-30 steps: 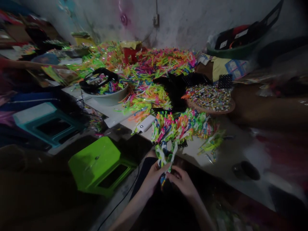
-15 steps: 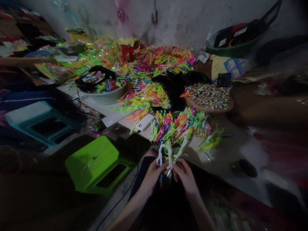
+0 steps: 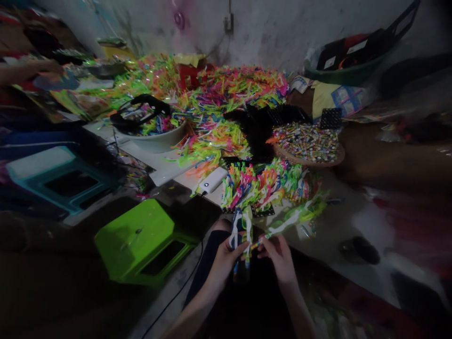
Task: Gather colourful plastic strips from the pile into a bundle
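Observation:
My left hand point(image 3: 228, 256) is closed on a pair of slim plastic pieces point(image 3: 236, 231), one white and dark blue, one white and yellow-green, held upright over my lap. Small multicoloured ends stick out below the fingers. My right hand point(image 3: 277, 254) pinches a white and green plastic piece point(image 3: 289, 220), tilted out to the right, its narrow multicoloured end pointing toward my left hand. I cannot tell exactly what these pieces are. Just beyond the hands, a dense row of similar bright pieces point(image 3: 243, 186) stands in black perforated racks point(image 3: 263, 212).
A white power bank point(image 3: 213, 180) lies left of the racks. Behind are a basket of small multicoloured pieces point(image 3: 307, 143), a white basin point(image 3: 158, 141) and a large bright heap point(image 3: 240, 87). Green point(image 3: 136, 240) and teal stools point(image 3: 52, 172) stand left. A co-worker's arm point(image 3: 28, 73) reaches in far left.
My right hand has drawn its piece away from the left hand's pair and tilted it to the right. The co-worker's arm at far left has shifted up and back.

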### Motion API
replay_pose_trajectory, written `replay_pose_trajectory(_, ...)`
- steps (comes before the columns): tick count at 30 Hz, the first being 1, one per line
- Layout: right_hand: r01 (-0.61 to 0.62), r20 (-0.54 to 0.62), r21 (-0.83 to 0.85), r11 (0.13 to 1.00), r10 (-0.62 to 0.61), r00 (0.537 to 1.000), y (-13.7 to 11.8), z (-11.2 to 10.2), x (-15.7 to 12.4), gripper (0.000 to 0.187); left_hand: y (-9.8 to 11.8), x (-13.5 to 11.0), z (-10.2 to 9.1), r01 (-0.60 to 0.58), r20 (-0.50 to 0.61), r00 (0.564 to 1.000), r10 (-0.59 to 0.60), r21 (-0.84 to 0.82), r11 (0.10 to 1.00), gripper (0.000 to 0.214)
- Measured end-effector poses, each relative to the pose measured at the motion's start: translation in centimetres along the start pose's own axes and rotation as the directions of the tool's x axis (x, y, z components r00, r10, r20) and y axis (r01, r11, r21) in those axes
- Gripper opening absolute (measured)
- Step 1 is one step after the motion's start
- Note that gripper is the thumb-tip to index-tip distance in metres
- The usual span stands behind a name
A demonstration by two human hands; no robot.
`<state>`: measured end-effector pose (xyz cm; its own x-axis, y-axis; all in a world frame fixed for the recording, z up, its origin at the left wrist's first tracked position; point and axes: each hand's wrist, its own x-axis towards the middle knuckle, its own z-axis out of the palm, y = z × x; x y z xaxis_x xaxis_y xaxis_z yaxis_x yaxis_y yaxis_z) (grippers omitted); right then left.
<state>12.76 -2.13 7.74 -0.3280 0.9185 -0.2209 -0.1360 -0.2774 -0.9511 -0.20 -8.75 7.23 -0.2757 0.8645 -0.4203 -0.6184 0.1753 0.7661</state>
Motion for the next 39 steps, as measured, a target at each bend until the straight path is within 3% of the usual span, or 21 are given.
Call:
replay_pose_trajectory(5, 0.072, -0.142, -0.136, 0.988, -0.091, 0.986, -0.1, -1.8, 4.6, 0.034, 0.6, -0.2, -0.3, -0.006, -0.073, 0.997, 0.003, -0.037, 0.999, 0.041)
replay_pose_trajectory(11, 0.129, -0.1, -0.194, 0.972, -0.15, 0.984, 2.7, -2.2, 9.3, 0.032, 1.3, -0.2, -0.7, 0.06, -0.148, 0.986, -0.073, -0.086, 0.994, 0.029)
replay_pose_trajectory(17, 0.149, -0.086, -0.323, 0.935, -0.186, 0.979, 4.3, -2.2, 10.4, 0.033, 1.5, 0.1, -1.1, 0.053, -0.165, 0.984, -0.069, -0.097, 0.994, 0.031)
replay_pose_trajectory(23, 0.216, -0.02, -0.601, 0.769, -0.285, 0.958, 3.6, -1.9, 11.1, 0.029, 1.8, 0.2, -1.2, 0.075, -0.177, 0.98, -0.093, -0.108, 0.991, 0.032)
replay_pose_trajectory(28, 0.208, 0.048, -0.59, 0.78, -0.223, 0.974, 2.9, -1.8, 12.0, 0.029, 1.8, 0.1, -0.9, 0.066, -0.153, 0.985, -0.084, -0.121, 0.99, 0.037)
replay_pose_trajectory(32, 0.213, 0.066, -0.586, 0.782, -0.216, 0.974, 2.3, -1.2, 11.3, 0.027, 1.8, -0.1, -0.6, 0.062, -0.144, 0.986, -0.078, -0.117, 0.991, 0.034)
replay_pose_trajectory(36, 0.179, 0.024, -0.636, 0.75, -0.213, 0.977, 1.1, -0.5, 7.3, 0.03, 1.7, 0.2, -0.6, 0.01, -0.163, 0.986, -0.022, -0.075, 0.997, 0.032)
replay_pose_trajectory(37, 0.164, 0.05, -0.641, 0.75, -0.172, 0.984, 0.7, -0.4, 5.9, 0.03, 1.6, 0.3, -0.6, 0.004, -0.159, 0.987, -0.013, -0.057, 0.998, 0.031)
replay_pose_trajectory(39, 0.141, 0.247, -0.6, 0.787, 0.015, 0.969, 0.0, -0.3, 3.2, 0.028, 1.4, 0.5, -0.4, -0.013, -0.138, 0.99, 0.01, -0.02, 1.0, 0.03)
